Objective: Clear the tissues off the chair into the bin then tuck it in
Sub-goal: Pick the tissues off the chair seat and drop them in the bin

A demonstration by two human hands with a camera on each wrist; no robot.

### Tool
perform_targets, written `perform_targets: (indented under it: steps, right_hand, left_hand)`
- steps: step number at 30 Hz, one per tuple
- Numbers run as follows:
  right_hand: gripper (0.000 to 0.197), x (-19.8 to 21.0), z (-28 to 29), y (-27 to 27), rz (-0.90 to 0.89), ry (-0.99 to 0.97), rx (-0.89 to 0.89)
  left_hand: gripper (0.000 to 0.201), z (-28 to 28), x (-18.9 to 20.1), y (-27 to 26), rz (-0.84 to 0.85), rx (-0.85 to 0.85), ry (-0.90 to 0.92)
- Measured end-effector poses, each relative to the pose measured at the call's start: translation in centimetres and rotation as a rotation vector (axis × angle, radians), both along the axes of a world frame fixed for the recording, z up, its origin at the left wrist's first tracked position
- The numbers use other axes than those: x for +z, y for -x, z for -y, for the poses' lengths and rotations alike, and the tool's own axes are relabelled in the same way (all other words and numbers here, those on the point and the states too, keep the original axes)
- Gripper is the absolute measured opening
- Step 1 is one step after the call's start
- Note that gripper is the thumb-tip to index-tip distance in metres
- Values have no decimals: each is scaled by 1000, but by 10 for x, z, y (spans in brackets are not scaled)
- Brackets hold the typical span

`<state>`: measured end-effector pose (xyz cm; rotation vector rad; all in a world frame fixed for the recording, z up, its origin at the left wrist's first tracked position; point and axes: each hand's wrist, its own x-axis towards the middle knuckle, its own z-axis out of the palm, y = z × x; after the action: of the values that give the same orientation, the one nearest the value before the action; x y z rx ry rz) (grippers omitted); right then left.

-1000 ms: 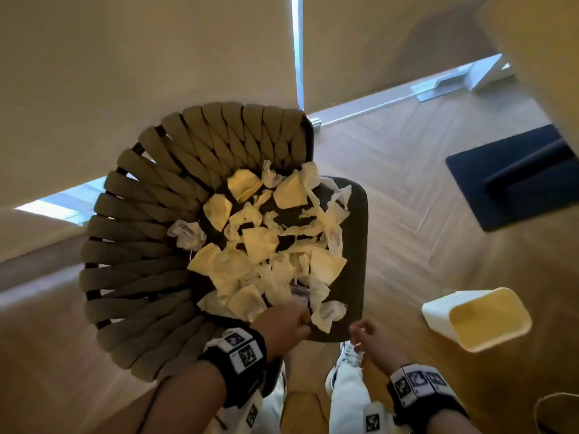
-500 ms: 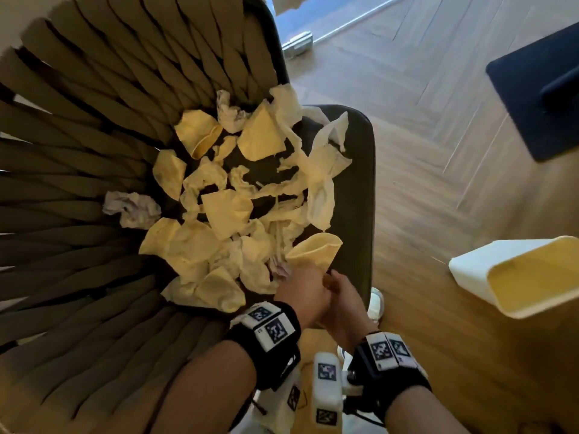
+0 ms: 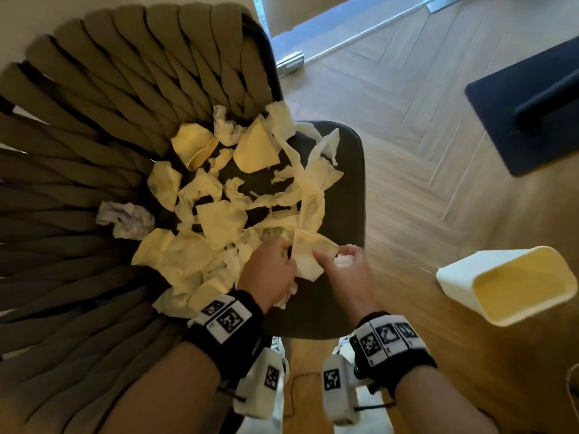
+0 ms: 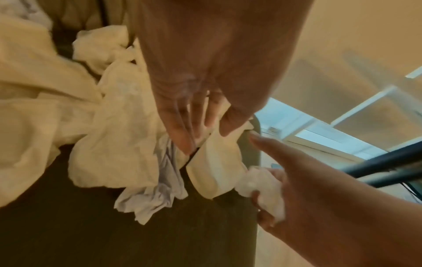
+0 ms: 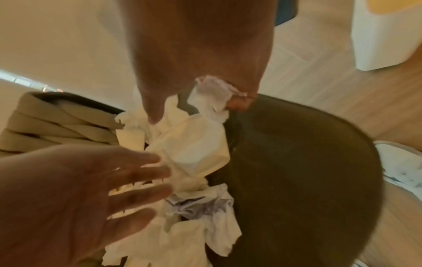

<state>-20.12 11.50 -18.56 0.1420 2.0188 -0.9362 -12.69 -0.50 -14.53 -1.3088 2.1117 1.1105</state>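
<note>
Several crumpled yellowish tissues [image 3: 219,220] cover the dark seat of the woven-back chair [image 3: 351,189]. My left hand [image 3: 277,261] lies at the pile's front edge with its fingers [image 5: 141,180] spread and straight, touching a folded tissue [image 3: 308,250]. In the left wrist view this tissue [image 4: 214,168] hangs under the thumb and fingertips of the left hand [image 4: 205,137]. Just right of it, my right hand [image 3: 344,261] grips a small white tissue wad [image 4: 262,186], its index finger stretched toward the folded tissue. The wad [image 5: 214,92] sits in the curled fingers of the right hand [image 5: 200,103].
A white bin [image 3: 513,283] stands on the wooden floor right of the chair, its opening in view. A dark mat [image 3: 532,104] with a black bar lies further back on the right. A glass door track [image 3: 344,39] runs behind the chair. My shoe [image 5: 402,166] is under the seat's front.
The view has closed in on the seat. My right hand came up from beside the seat to the pile and now holds a wad. The hands, pressed together half a second ago, have parted.
</note>
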Motion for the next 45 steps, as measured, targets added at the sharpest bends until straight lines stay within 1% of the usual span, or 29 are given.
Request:
perform_targets:
  steps: [1,2,4,5,6,8,10,12,14,15,17,18,20,22,23,24,25,27,28,29,31,32,35,37,39,41,42,44,45]
  right_hand:
    - [72,-6,13,0,56,-15,61]
    - [80,-12,24,1,118,-19,69]
    - [89,-20,38,0,190,-21,-12]
    - [93,-23,44,-1,184,-31,-25]
    - [97,-24,47,-1,157,-66,12]
    - [105,-23,51,-1,77,-169,141]
    - [104,-20,52,-1,24,-218,242]
    - [93,-20,50,-1,-44,-225,369]
    - [71,-20,44,-3,-169,-230,527]
    - [57,-17,41,-3,-244,-220,573]
    - [35,-8,34,0,-325,-170,588]
    - [31,-4,31,3,-333,-145,574]
    - [30,6,23,10,-321,-105,542]
    - [28,15,13,19,-310,-78,531]
    - [27,20,8,25,-296,-69,526]
    - [26,24,3,30,-273,-67,524]
    - [25,28,-1,37,-265,-70,527]
    - [25,33,-7,51,-288,-84,532]
    - [25,34,-9,58,-311,-87,523]
    - [25,34,-11,63,-333,-82,506]
    - [28,31,-15,69,-342,-72,463]
    - [29,29,-17,70,-341,-77,443]
    - [27,26,-26,68,-355,-100,364]
    - [28,29,-39,67,-338,-121,292]
    - [25,35,-58,66,-307,-135,199]
    - [25,43,-82,67,-293,-138,97]
    - [26,48,-95,68,-282,-147,46]
    - [16,50,-127,76,-236,-145,-78]
    - [18,46,-144,81,-208,-154,-138]
  left_hand:
    - [30,1,-9,-2,-27,15,-97]
    - [29,1,-13,-4,-61,30,-164]
    - [32,4,-18,-13,-117,84,-266]
    - [34,6,-21,-16,-137,104,-300]
    - [36,8,-22,-20,-146,95,-334]
    - [38,10,-24,-28,-150,54,-398]
    - [37,10,-24,-35,-162,52,-475]
    - [32,12,-21,-40,-160,-12,-481]
    - [24,18,-14,-42,-123,-79,-381]
    - [21,24,-8,-39,-104,-102,-270]
    - [19,41,9,-21,-111,-171,59]
    - [24,51,13,-8,-141,-221,212]
    - [50,66,10,26,-173,-382,405]
    - [77,69,-9,64,-97,-578,465]
    - [87,68,-19,81,-36,-649,462]
    - [91,66,-30,93,31,-699,446]
    - [88,64,-40,101,88,-724,422]
    - [60,62,-55,104,157,-742,369]
    - [48,62,-59,100,159,-745,337]
    - [42,60,-61,92,147,-748,307]
    - [41,58,-55,72,88,-736,297]
    - [39,58,-49,62,36,-730,323]
    - [33,56,-16,45,-164,-758,429]
    - [31,49,13,45,-319,-816,438]
    - [35,30,36,55,-480,-898,401]
    - [40,-1,50,74,-590,-989,306]
    - [41,-20,52,86,-625,-1035,254]
    - [41,-62,52,112,-694,-1123,173]
    - [39,-83,48,126,-730,-1157,137]
